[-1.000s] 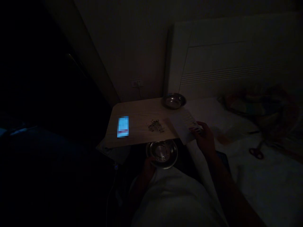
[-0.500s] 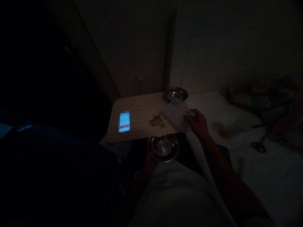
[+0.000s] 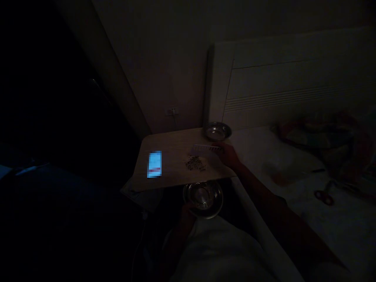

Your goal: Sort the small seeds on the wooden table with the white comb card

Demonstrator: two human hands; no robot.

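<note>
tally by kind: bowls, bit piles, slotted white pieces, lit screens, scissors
Metal bowls: 2, one in the left hand
Slotted white piece: 1, in the right hand
Pile of dark bits: 1
Lit screen: 1
Scissors: 1
Total: 6

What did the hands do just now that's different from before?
The right hand moved left and farther from the person, bringing the white slotted piece from beside the dark bits to their far side, more edge-on. Nothing was newly grabbed or let go. The left hand still holds the near metal bowl; the lit phone and far metal bowl stayed put.
</note>
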